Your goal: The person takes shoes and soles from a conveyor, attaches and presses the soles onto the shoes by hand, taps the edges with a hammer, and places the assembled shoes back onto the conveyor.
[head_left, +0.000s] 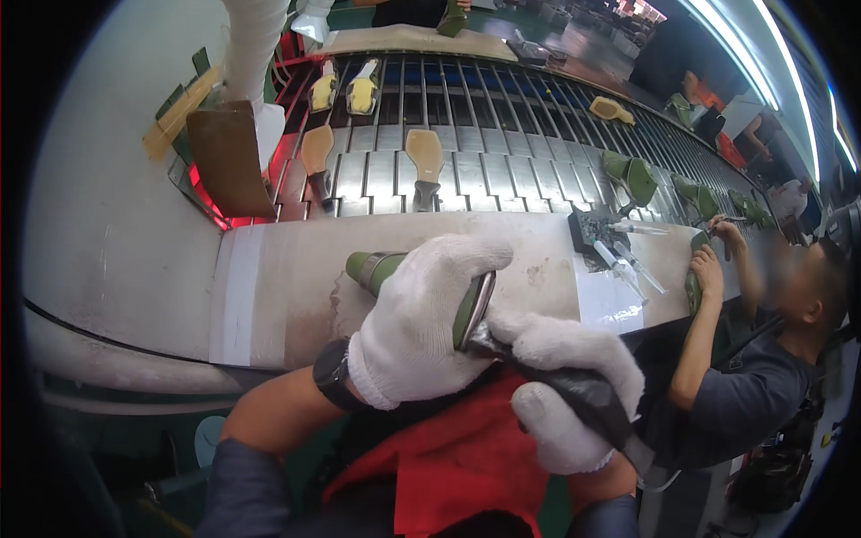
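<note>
My left hand (421, 323), in a white knit glove, is closed around a green shoe upper (370, 269). Its tapered end, with a grey band, sticks out to the left, and its dark-rimmed edge faces right. In a matching glove, my right hand (574, 386) grips a black handheld tool (587, 399), which looks wrapped in dark tape. The tool's tip meets or nearly meets the upper's edge; exact contact is hard to make out. Both hands are just over the near edge of the pale worktop (296, 287).
Beyond the worktop runs a slatted metal conveyor (484, 175) carrying tan soles (423, 154), yellow-bottomed pieces (362, 93) and green uppers (632, 179). A dark block (587, 235) with syringes (619, 264) stands at right. A co-worker (753, 377) handles a green piece there. A brown panel (229, 161) hangs at left.
</note>
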Demonstrator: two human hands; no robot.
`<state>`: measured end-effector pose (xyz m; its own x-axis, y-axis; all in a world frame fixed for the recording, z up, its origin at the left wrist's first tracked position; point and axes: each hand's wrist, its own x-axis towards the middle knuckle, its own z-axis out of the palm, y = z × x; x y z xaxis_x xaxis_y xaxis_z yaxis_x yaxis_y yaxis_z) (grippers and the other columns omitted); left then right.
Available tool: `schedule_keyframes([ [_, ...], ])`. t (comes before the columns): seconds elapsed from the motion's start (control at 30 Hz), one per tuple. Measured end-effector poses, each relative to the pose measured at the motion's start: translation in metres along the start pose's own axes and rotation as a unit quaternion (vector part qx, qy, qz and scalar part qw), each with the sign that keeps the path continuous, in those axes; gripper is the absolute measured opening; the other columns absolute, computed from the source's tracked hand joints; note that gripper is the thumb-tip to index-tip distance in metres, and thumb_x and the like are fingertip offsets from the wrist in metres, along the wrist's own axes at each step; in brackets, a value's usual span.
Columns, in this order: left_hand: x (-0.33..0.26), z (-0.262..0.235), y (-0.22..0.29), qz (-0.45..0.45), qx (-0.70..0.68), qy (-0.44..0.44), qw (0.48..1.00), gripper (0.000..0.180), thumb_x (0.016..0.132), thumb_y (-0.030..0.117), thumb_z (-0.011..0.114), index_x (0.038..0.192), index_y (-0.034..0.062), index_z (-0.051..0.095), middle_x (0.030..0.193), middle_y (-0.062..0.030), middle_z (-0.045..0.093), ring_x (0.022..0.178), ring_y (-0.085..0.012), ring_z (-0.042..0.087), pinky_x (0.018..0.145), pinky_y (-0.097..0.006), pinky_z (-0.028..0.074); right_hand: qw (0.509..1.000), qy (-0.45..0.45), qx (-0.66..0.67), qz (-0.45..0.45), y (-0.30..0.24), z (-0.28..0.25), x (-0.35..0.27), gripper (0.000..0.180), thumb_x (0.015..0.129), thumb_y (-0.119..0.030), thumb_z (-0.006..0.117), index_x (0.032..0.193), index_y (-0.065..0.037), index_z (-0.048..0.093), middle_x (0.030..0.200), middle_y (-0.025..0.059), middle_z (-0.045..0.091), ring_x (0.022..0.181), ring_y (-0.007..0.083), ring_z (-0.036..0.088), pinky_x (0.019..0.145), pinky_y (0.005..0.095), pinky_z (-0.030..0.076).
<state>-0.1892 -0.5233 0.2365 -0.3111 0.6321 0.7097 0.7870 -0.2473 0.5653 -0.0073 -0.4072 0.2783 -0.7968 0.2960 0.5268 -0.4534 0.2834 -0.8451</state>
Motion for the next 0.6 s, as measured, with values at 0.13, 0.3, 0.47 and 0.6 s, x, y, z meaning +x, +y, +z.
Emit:
schedule_keyframes([
  [0.13,-0.01,0.001,-0.002,0.029,-0.022,-0.007,0.999,0.076,0.07,-0.001,0.087,0.14,-0.0028,0.059,0.134,-0.0218,0.068,0.124,-0.0427,0.069,0.109,-0.049,0.055,0.998,0.038,0.027,0.052,-0.003,0.0,0.012,0.03,0.095,0.002,0.078,0.124,0.006,0.07,0.128,0.025,0.078,0.12,0.0288,0.077,0.108,0.0407,0.06],
  [0.3,-0.026,0.005,0.0,0.069,-0.018,0.01,0.997,0.076,0.072,0.0,0.084,0.143,-0.0029,0.057,0.133,-0.0224,0.067,0.122,-0.0447,0.068,0.112,-0.055,0.052,0.983,0.068,0.026,0.167,-0.016,-0.003,0.022,0.027,0.094,-0.004,0.08,0.119,0.006,0.074,0.123,0.0189,0.08,0.113,0.0243,0.078,0.1,0.038,0.062],
  [0.47,-0.071,0.004,-0.001,0.072,-0.003,-0.03,0.997,0.081,0.08,0.012,0.087,0.151,-0.0048,0.051,0.135,-0.0242,0.065,0.124,-0.0447,0.066,0.119,-0.061,0.044,0.955,0.038,0.2,0.215,0.0,0.007,-0.013,0.024,0.1,0.001,0.072,0.122,0.008,0.07,0.124,0.0233,0.079,0.118,0.0293,0.077,0.106,0.04,0.062],
  [0.6,-0.139,0.001,-0.04,0.061,0.274,0.011,0.96,0.088,0.098,0.042,0.08,0.159,-0.0032,0.037,0.149,-0.0331,0.061,0.137,-0.0498,0.065,0.127,-0.073,0.027,0.952,0.031,0.182,0.245,0.051,0.034,-0.078,0.041,0.103,-0.006,0.076,0.136,0.01,0.061,0.137,0.0259,0.073,0.127,0.0323,0.074,0.11,0.0431,0.06],
])
